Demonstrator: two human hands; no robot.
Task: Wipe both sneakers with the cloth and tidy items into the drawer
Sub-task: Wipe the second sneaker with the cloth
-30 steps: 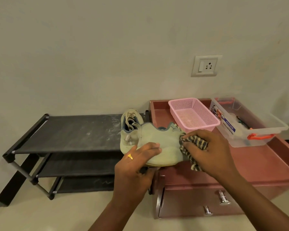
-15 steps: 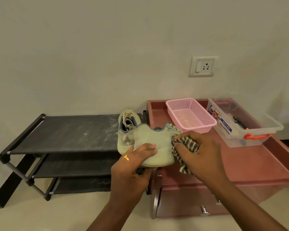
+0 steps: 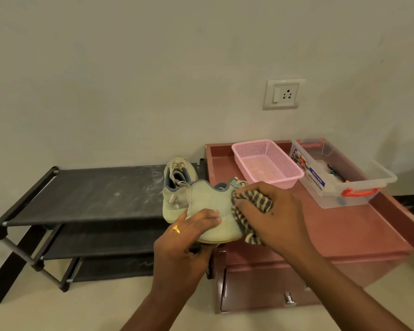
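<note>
The pale green sneaker is being held in the air over the gap between the shoe rack and the left front corner of the cabinet's surface; the left hand is gripping it from below, its fingers curling over the side; the right hand is clutching a striped cloth, bunched in its curled fingers, against the shoe's right end. The surface is showing a raised rim at the back and sides, and its front stretch is lying open to the right of the hands; a drawer is sitting below. The second sneaker is standing just behind, at the right end of the rack's dusty top shelf; a pink basket and a clear box are sitting further back on the surface, near the right hand. The held shoe is looking worn and suede-like, with a wavy blue-lined collar.
</note>
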